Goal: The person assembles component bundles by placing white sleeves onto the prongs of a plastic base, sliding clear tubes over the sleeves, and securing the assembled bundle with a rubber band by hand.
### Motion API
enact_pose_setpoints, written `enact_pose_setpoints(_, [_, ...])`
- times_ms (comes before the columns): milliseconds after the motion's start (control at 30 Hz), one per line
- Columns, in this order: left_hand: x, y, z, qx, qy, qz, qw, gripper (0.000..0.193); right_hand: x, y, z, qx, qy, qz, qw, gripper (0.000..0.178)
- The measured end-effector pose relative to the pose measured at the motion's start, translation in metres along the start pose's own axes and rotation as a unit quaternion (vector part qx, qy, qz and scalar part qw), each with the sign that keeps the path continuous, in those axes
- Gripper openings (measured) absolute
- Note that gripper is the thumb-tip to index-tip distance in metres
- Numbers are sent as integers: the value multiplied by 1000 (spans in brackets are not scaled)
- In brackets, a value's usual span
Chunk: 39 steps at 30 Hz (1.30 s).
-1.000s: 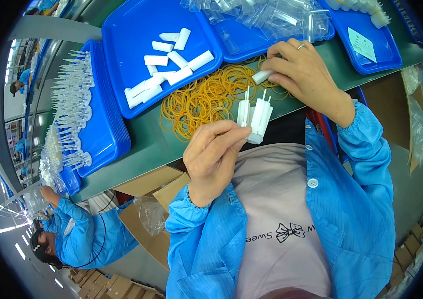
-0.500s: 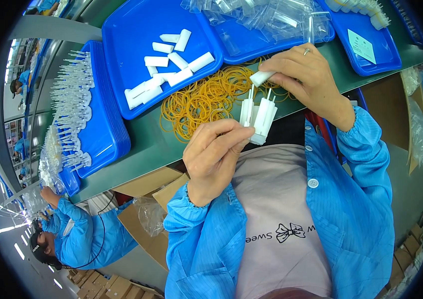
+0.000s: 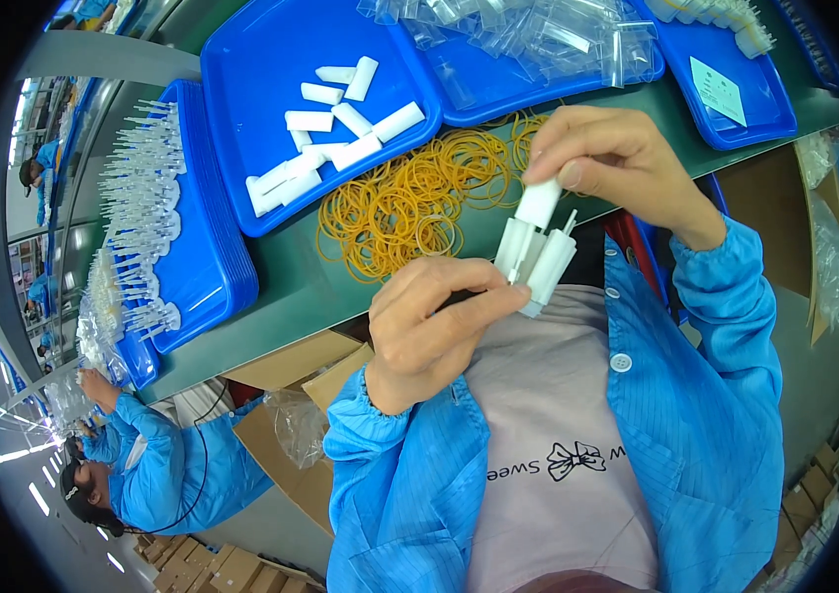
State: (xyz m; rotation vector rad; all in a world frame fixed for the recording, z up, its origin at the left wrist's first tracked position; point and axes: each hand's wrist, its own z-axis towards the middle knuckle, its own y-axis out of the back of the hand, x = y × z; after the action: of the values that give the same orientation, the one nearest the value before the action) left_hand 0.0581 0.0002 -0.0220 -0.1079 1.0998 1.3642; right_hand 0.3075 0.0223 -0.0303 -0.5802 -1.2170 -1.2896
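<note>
We have before us a green bench point(image 3: 286, 287), where yellow rubber bands point(image 3: 390, 217) lie loose beside a blue tray point(image 3: 271, 84). At its near edge, our left hand point(image 3: 429, 331) pinches a white two-column part point(image 3: 550, 272); our right hand point(image 3: 627, 163) grips a white tube point(image 3: 538, 203) at one column's top. In the room, a co-worker point(image 3: 182, 465) is on our left, near piled cardboard boxes point(image 3: 231, 571).

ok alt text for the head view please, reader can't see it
A person's left fingers hold a white pronged part while the right fingers hold a white tube at its far end. Beyond lie yellow bands and blue trays of white pieces and clear plastic.
</note>
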Motion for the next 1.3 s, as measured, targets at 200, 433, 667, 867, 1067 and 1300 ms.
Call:
enact_pose_setpoints(200, [-8, -1, 3, 9, -55, 48, 997, 32, 11, 2, 2, 11, -216, 294, 931, 27])
enact_pose_setpoints(433, [-11, -1, 3, 43, -125, 164, 978, 33, 24, 15, 10, 90, -289, 218, 928, 17])
enact_pose_setpoints(667, [-20, 0, -2, 17, -132, 144, 981, 35, 41, -3, 3, 82, -177, 137, 971, 16])
enact_pose_setpoints(867, [-11, -15, -12, -105, -143, 79, 981, 38, 48, -12, -2, 67, -155, 118, 978, 15])
enact_pose_setpoints(1067, [-8, -13, -12, -76, 40, 97, 992, 37, 38, -16, 0, 32, -83, 3, 996, 10])
enact_pose_setpoints(1300, [3, -20, -10, -53, 205, -122, 970, 81, 47, -31, 16, 36, 17, -107, 993, 9])
